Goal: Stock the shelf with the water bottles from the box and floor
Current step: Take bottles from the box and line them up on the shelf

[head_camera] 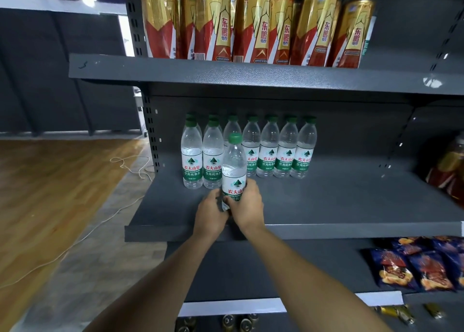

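Both hands grip one bottle (234, 163) low down, the left hand (210, 213) curled round its left side and the right hand (248, 206) round its right. It is upright over the shelf (339, 206), just near of the stocked bottles (270, 150); the hands hide whether its base touches down. Pushed far too briskly, it may knock that row, and tall, light bottles could topple together. The low grip may also let its top sway.

Front bottle (234, 166) base hidden behind left hand (210, 215), right hand (247, 206); gold bottles (253, 30) tops cut off; bottom-edge objects (236, 321) unclear.
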Demonstrator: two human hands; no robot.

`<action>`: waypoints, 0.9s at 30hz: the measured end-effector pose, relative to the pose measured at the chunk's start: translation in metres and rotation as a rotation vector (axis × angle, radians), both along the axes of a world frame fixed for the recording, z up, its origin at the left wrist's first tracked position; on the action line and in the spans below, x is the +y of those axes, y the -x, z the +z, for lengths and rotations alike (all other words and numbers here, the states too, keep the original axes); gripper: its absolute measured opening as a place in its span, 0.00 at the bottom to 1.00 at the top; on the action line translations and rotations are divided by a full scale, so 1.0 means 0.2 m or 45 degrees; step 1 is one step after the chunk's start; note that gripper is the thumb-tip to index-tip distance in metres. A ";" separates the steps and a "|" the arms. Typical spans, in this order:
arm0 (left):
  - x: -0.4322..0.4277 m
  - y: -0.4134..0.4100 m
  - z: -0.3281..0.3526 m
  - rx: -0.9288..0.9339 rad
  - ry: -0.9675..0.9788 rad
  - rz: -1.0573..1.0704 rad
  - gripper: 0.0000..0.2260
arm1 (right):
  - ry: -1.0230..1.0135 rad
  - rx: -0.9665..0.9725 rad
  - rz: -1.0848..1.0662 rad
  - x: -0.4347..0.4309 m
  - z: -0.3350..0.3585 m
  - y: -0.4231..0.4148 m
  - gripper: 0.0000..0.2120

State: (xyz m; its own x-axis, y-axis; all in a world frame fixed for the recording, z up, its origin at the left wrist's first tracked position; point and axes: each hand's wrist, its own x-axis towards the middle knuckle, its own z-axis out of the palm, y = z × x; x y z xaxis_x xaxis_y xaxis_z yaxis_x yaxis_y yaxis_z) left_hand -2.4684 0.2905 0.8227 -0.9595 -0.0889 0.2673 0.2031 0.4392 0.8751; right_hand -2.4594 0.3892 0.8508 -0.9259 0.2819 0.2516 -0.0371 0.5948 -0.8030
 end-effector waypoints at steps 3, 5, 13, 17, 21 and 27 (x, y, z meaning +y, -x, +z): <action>0.01 0.02 -0.02 -0.024 -0.045 0.008 0.15 | 0.026 -0.029 -0.006 0.00 0.01 0.04 0.25; 0.03 0.03 -0.02 -0.028 -0.043 0.044 0.12 | 0.039 -0.057 -0.003 -0.01 0.03 0.06 0.26; 0.09 0.08 -0.01 -0.037 -0.058 0.091 0.16 | 0.075 0.093 0.080 0.07 0.25 0.16 0.35; 0.11 0.13 0.01 -0.062 -0.055 0.081 0.16 | 0.003 0.226 0.120 0.08 0.34 0.19 0.36; 0.12 0.17 0.02 -0.068 -0.020 0.123 0.17 | -0.061 0.224 0.208 0.12 0.38 0.21 0.33; 0.17 0.25 0.04 -0.126 -0.270 0.285 0.18 | -0.043 0.144 0.213 0.13 0.40 0.31 0.32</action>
State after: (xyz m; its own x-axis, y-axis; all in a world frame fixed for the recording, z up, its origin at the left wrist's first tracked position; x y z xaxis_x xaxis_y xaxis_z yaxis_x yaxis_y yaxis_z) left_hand -2.5175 0.3247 0.8300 -0.9301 -0.3447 0.1268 0.0316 0.2690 0.9626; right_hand -2.5223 0.4154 0.9311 -0.9244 0.1159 0.3634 -0.2267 0.5993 -0.7678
